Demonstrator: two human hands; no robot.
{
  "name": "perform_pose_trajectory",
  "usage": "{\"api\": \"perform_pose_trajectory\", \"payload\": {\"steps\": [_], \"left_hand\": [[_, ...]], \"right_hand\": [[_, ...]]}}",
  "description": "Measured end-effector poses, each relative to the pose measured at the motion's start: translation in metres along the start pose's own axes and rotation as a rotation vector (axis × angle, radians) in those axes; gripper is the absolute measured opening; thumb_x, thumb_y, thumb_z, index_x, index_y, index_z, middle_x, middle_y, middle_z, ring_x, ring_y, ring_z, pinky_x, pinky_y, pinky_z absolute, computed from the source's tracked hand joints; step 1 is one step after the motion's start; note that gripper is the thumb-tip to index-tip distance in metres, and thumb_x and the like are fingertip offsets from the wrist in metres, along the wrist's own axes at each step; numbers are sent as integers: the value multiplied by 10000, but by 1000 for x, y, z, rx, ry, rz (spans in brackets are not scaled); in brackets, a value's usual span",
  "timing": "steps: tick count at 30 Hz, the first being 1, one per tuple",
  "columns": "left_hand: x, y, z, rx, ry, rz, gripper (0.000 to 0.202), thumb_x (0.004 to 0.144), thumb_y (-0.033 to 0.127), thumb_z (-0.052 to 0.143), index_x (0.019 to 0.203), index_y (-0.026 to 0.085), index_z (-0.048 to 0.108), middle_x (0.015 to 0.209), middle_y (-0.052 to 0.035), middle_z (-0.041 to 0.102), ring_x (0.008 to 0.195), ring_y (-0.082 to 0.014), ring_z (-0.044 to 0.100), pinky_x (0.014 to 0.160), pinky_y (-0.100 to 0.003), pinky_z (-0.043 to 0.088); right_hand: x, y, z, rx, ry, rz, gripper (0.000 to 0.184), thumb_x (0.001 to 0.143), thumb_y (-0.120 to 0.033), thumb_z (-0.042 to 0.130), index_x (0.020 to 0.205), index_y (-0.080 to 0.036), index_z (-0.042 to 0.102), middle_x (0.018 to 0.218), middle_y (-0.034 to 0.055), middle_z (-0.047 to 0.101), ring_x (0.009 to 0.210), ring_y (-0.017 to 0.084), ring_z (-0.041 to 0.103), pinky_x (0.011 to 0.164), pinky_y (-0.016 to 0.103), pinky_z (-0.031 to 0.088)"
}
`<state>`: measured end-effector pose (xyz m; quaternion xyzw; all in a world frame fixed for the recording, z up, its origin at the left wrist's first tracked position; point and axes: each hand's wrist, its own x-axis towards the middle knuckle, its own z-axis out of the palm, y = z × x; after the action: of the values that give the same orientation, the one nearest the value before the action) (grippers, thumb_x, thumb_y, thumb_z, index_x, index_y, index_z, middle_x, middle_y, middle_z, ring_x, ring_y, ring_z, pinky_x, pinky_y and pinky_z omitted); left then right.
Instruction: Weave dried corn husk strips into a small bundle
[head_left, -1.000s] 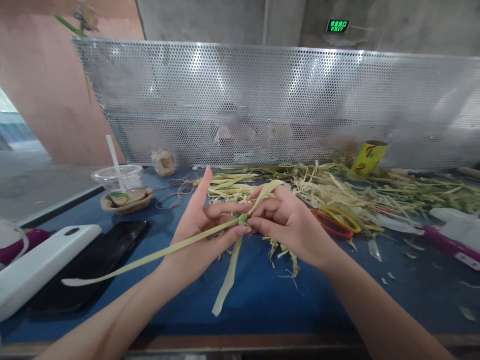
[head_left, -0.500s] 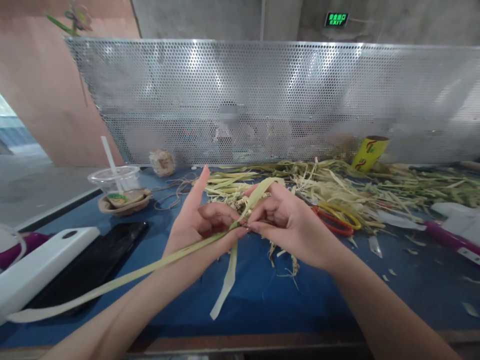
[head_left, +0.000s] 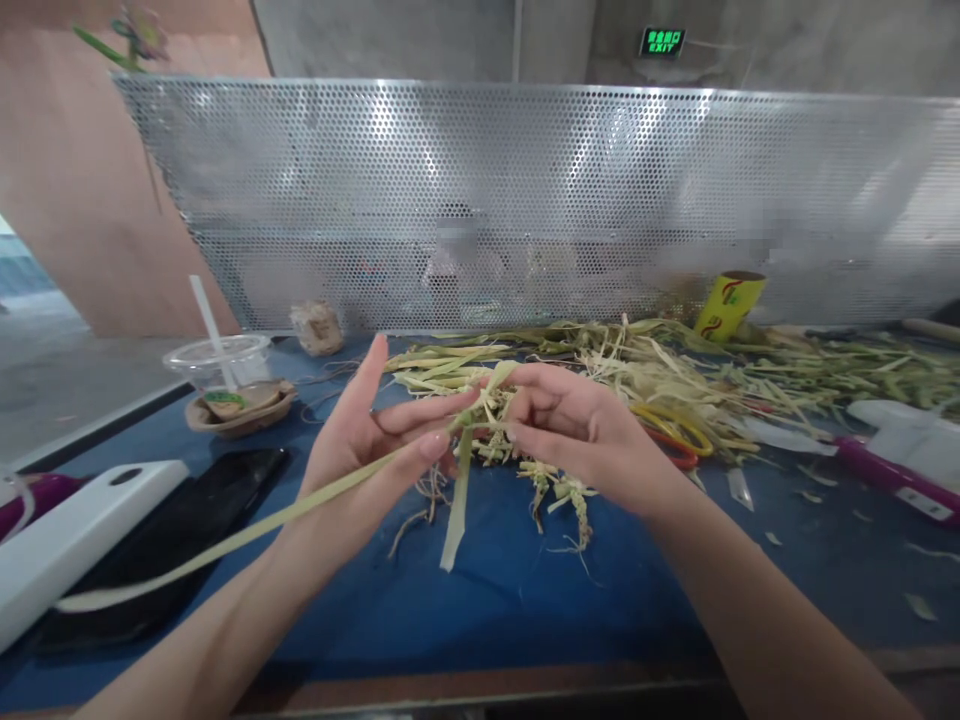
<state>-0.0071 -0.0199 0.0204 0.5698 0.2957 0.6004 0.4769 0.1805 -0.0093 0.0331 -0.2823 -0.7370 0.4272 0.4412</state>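
Observation:
A long pale-green leaf strip (head_left: 285, 512) runs from the lower left across my left wrist to the fingers of my left hand (head_left: 375, 440). That hand's thumb sticks up while its fingers close on the strip. My right hand (head_left: 577, 430) pinches the same strips close beside it, with the index finger bent over the top. A shorter flat end (head_left: 457, 515) hangs down between the hands. Behind them lies a bundle of dried plant stalks (head_left: 495, 410), with stringy roots (head_left: 577, 515) below. My fingers partly hide where the strips cross.
Leaves and husks (head_left: 637, 360) are heaped along the back, near a yellow tube (head_left: 731, 305) and yellow-handled scissors (head_left: 679, 428). A purple glue gun (head_left: 892, 475) lies right. Left are a black phone (head_left: 172, 540), a white box (head_left: 82, 545) and a plastic cup (head_left: 217, 365). A perforated metal screen (head_left: 487, 200) stands behind.
Both hands have shifted slightly left, with a little more space between them. The long strip's tail has slid toward the hands, and the hanging end sits higher.

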Motion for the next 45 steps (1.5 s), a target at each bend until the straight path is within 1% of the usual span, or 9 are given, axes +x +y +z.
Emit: {"api": "perform_pose_trajectory", "payload": {"steps": [7, 10, 13, 21, 28, 32, 36, 40, 45], "left_hand": [[-1, 4, 4, 97, 28, 110, 1074, 677, 101, 686, 1416, 365, -48, 695, 78, 624, 428, -105, 586, 415, -241, 528], [-2, 4, 6, 140, 24, 94, 1093, 675, 103, 685, 1418, 341, -80, 656, 86, 590, 436, -116, 590, 422, -252, 537], [-3, 4, 6, 195, 61, 114, 1088, 679, 119, 690, 1422, 323, -78, 686, 68, 621, 494, -115, 605, 459, -226, 530], [-1, 4, 5, 242, 48, 131, 990, 708, 151, 669, 1441, 217, 8, 546, 99, 578, 553, -106, 594, 594, -207, 515], [3, 2, -4, 184, 30, 74, 881, 731, 158, 665, 1431, 204, 132, 552, 95, 545, 561, -80, 552, 598, -202, 486], [1, -5, -3, -17, -93, 72, 880, 721, 167, 674, 1419, 260, 147, 687, 57, 596, 570, -102, 579, 551, -242, 503], [-1, -10, 7, -111, -53, 75, 1020, 599, 59, 739, 1401, 324, 168, 880, 27, 594, 692, -123, 635, 533, -205, 517], [-1, -9, 13, -65, 5, 92, 1014, 675, 81, 693, 1422, 331, 54, 841, 39, 612, 547, -71, 597, 441, -165, 480], [0, -11, 12, -55, -54, 7, 948, 745, 141, 647, 1431, 283, 8, 901, -9, 666, 558, -107, 627, 460, -213, 505]], "right_hand": [[3, 9, 9, -22, -19, -38, 344, 760, -306, 643, 1068, -169, 571, 585, -62, 419, 500, 61, 378, 464, 203, 331], [4, 11, 17, -86, 32, -36, 123, 752, -281, 640, 755, -163, 606, 696, -8, 561, 511, 62, 418, 458, 215, 342], [3, 10, 21, -97, 121, -82, 280, 742, -237, 632, 550, -173, 439, 870, 46, 645, 624, 98, 532, 503, 232, 402], [1, 7, 21, -191, 187, -212, 26, 766, -174, 586, 745, -168, 599, 820, 31, 636, 534, 74, 503, 469, 221, 412], [1, 10, 21, -78, 180, -211, 81, 786, -231, 596, 770, -185, 660, 780, 26, 674, 548, 93, 552, 479, 223, 448], [3, 7, 19, -81, 178, -204, 152, 799, -233, 578, 699, -180, 678, 739, 24, 690, 475, 76, 505, 416, 209, 400], [5, 5, 21, -103, 173, -268, 152, 797, -166, 573, 705, -188, 692, 770, 25, 699, 704, 137, 626, 580, 231, 496], [5, 7, 22, -177, 179, -316, 330, 853, -175, 495, 570, -206, 662, 627, 6, 658, 691, 137, 614, 663, 262, 503], [6, 11, 20, -236, 350, -341, 115, 774, -193, 626, 723, -223, 725, 703, 16, 678, 847, 169, 587, 747, 284, 485]]}}
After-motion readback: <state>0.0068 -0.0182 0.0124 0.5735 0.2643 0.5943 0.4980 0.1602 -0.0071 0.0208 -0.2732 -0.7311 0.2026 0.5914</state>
